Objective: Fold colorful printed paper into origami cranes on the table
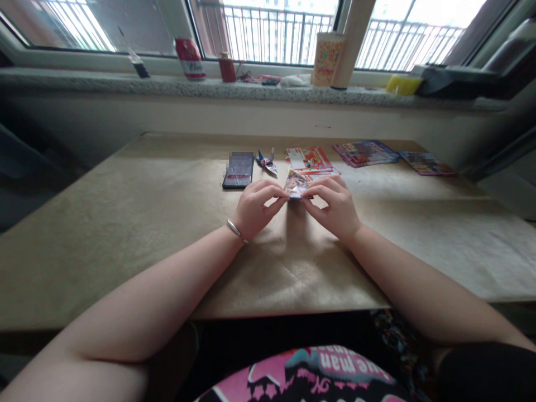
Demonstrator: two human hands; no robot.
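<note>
A small folded sheet of printed paper [295,183], coming to a point at the top, is held just above the table. My left hand [260,207] pinches its lower left corner between thumb and fingers. On the other side, my right hand [333,205] pinches the lower right corner the same way. Behind the left hand sits a folded paper crane [267,162] with dark blue and white print. Red and white printed sheets [307,159] lie just beyond the folded paper, partly covered by it and by the right hand.
A phone [238,170] lies left of the crane. Two piles of printed cards, one larger [366,153] and one smaller [427,163], rest at the back right of the table [125,223]. The windowsill holds a red can [190,58], a red bottle [226,68] and a patterned cup [328,58].
</note>
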